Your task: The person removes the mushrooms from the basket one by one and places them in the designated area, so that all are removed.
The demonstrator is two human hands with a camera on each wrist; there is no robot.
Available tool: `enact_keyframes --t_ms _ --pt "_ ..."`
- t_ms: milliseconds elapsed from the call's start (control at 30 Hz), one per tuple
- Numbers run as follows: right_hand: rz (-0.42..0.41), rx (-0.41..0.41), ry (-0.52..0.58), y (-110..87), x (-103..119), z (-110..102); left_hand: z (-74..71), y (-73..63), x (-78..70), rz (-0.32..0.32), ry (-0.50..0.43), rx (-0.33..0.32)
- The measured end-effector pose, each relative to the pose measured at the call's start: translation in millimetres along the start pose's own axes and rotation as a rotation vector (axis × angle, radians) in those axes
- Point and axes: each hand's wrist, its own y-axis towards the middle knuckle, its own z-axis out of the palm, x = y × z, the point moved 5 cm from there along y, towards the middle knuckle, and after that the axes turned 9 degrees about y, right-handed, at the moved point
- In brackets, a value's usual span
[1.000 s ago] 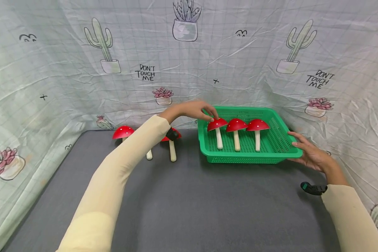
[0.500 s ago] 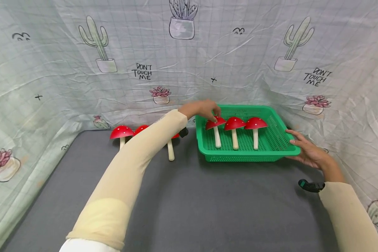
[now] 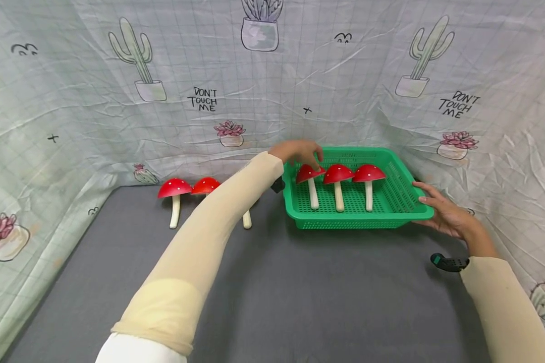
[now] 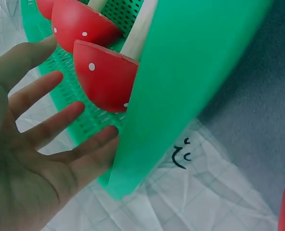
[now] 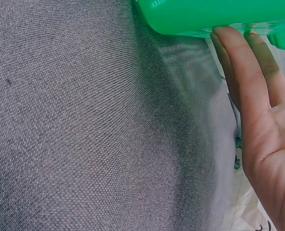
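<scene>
Three red toy mushrooms with white dots and pale stems lie side by side in a green plastic basket [image 3: 349, 218]. My left hand [image 3: 298, 151] is over the basket's back left corner, right at the cap of the leftmost mushroom [image 3: 313, 194]. In the left wrist view, the fingers [image 4: 55, 129] are spread and the palm is bare beside that mushroom's red cap [image 4: 106, 79]. At the basket's right end, my right hand [image 3: 451, 217] touches the rim. The right wrist view has its straight fingers [image 5: 245, 62] reaching up to the basket's green edge [image 5: 204, 17].
More mushrooms lie on the grey table [image 3: 327, 292] left of the basket: one at the far left [image 3: 174, 189], another [image 3: 204, 185] beside it, and a third stem [image 3: 247, 220] partly hidden by my left sleeve. A cactus-print cloth [image 3: 172, 136] hangs close behind and at both sides.
My left hand has shifted slightly right over the leftmost mushroom in the basket, and its forearm has swung right, uncovering the mushrooms at the left. My right hand stays at the basket's rim.
</scene>
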Motion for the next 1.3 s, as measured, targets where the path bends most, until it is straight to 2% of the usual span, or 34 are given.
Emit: enact_keyframes --t_ms 133,367,533,633,833,900,1067,1133,1200,1300 --pt "-0.004 0.001 -0.006 -0.6 0 -1 0.8 5.3 0.3 -0.02 -0.018 0.007" --pt "0.014 -0.047 -0.062 0.2 -1 -2 3.3 16.0 0.1 -0.031 -0.059 0.023" --pt "0.022 -0.048 -0.07 0.6 0 -1 6.5 21.3 3.0 -0.054 -0.134 0.042" --pt "0.02 -0.062 -0.068 0.9 0 -1 6.7 20.7 5.8 -0.063 -0.211 0.039" --pt "0.02 -0.062 -0.053 0.5 2 -2 4.2 17.1 13.0 -0.165 -0.451 0.022" --pt "0.02 -0.053 -0.051 0.9 3 -2 3.8 16.4 15.6 -0.209 -0.465 0.011" --pt "0.019 -0.044 -0.06 0.8 5 -1 5.2 21.2 14.5 -0.269 -0.365 0.031" --pt "0.018 -0.044 -0.06 0.7 5 -1 7.0 23.7 12.2 -0.285 -0.375 0.046" --pt "0.018 -0.036 -0.045 0.4 4 -1 9.5 24.9 10.4 -0.317 -0.435 0.052" --pt "0.022 -0.029 -0.026 0.2 3 -1 16.0 25.1 10.0 -0.397 -0.56 0.065"
